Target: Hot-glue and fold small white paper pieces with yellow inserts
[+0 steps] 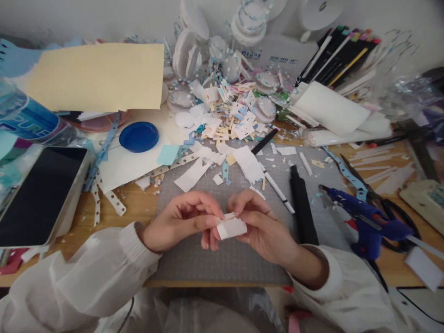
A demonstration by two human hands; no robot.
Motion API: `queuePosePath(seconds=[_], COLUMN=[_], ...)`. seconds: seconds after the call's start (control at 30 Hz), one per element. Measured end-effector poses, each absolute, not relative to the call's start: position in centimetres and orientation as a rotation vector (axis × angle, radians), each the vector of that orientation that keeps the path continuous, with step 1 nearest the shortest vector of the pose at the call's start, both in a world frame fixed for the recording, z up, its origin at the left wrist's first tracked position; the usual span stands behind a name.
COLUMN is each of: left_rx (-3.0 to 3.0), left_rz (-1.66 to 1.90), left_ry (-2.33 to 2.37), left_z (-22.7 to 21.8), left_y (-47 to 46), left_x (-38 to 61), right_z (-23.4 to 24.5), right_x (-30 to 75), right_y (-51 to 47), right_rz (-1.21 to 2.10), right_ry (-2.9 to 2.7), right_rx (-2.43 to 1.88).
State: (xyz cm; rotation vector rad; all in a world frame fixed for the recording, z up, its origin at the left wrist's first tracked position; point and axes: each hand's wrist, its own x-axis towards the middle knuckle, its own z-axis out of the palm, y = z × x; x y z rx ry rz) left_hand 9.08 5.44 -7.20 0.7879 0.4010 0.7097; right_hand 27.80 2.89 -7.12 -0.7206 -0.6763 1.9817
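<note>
Both hands meet over the grey cutting mat (208,259) near the table's front edge. My left hand (182,219) pinches the left end of a small folded white paper piece (231,226) between thumb and fingers. My right hand (263,224) grips the same piece from the right, with the fingers curled over its top edge. The paper is held a little above the mat. White sleeves cover both forearms.
A heap of paper scraps (229,115) lies behind the mat. A black pen-like tool (303,208), a blue glue gun (364,222) and scissors (385,203) lie to the right. A tablet (38,194), blue lid (138,136) and yellow sheet (97,76) sit at the left.
</note>
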Motion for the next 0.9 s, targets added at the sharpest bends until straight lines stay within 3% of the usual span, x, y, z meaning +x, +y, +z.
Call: queuePosePath(seconds=[0.9], left_rx=[0.857], left_rz=[0.755], left_ry=[0.52], left_z=[-7.0], left_y=[5.3], left_x=[8.9], right_z=[-7.7], right_x=[27.7], right_y=[2.7], right_rz=[1.812], right_ry=[-0.945], right_rx=[-0.654])
